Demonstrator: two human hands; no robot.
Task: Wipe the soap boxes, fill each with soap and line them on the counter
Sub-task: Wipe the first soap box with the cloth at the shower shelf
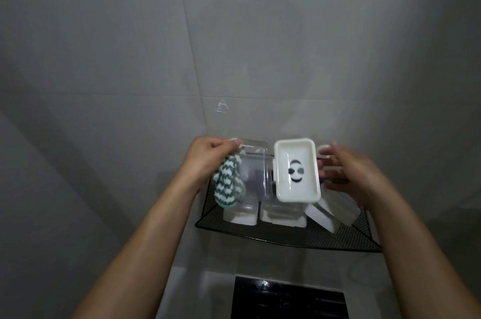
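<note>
Fingers (pixel 226 145) of my left hand (pixel 205 160) pinch the striped cloth (pixel 226 183) and clear lid (pixel 253 160); my right hand (pixel 348 173), blurred, fingers spread, steadies the white soap box (pixel 296 170) open for wiping, above the basket (pixel 286 236).

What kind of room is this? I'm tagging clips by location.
Probably a bathroom or washroom: grey tiled walls meet in a corner, a black mesh corner shelf holds soap boxes, and the left hand grips a striped cloth.
</note>
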